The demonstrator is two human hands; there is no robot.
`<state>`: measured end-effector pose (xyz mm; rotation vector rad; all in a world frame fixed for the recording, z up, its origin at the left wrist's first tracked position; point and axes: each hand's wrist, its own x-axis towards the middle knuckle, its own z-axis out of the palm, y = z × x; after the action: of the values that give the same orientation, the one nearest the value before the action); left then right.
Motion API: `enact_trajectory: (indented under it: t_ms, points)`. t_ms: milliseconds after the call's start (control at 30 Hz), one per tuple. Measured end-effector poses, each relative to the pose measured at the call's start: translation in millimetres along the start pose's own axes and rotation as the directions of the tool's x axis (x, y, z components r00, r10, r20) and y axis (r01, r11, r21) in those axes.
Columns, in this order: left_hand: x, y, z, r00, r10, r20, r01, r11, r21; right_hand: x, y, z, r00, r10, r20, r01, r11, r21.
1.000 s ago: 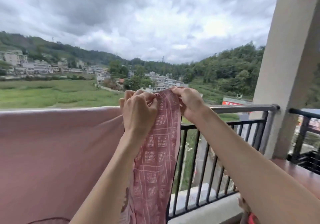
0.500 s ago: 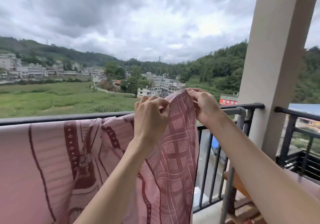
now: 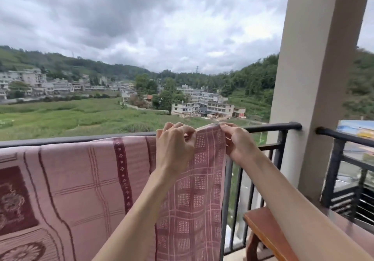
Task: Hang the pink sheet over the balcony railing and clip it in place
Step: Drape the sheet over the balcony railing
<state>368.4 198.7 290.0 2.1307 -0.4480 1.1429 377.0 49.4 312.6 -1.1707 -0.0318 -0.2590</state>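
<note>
Both hands pinch the top edge of the pink woven sheet with dark red patterning (image 3: 85, 190) at the level of the black metal balcony railing (image 3: 271, 126). Left hand (image 3: 175, 146): fingers curled, thumb and fingertips nipping the cloth just left of the checked end panel. Right hand (image 3: 238, 141): fingers curled, holding the sheet's right corner, which rests on the top rail. Between my hands the edge runs as a short, slightly raised span. Sheet is draped over the railing from the left border of the head view to my right hand; its checked panel hangs straight down on the near side, covering the bars behind it. Rail bare to the right of the corner, ending at the beige square concrete pillar (image 3: 315, 78). Brown wooden bench (image 3: 263, 228) sits low right, under my right forearm. Beyond the railing: green field (image 3: 60, 117), pale multi-storey buildings (image 3: 202, 105), wooded hills, heavy grey cloud.
</note>
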Motion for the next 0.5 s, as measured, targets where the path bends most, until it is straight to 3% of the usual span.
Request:
enact_trajectory:
  t_ms: [300,500]
  points:
    - [8.8,23.7,51.3,0.997,0.071,-0.039,-0.071,0.997,0.008,32.5,-9.9,-56.7,0.995,-0.063,0.080,0.067,0.997,-0.043]
    - [-9.9,25.4,71.8,1.000,0.014,0.012,-0.015,0.997,0.070,41.4,18.1,-87.7,0.993,0.024,0.120,-0.024,1.000,-0.001]
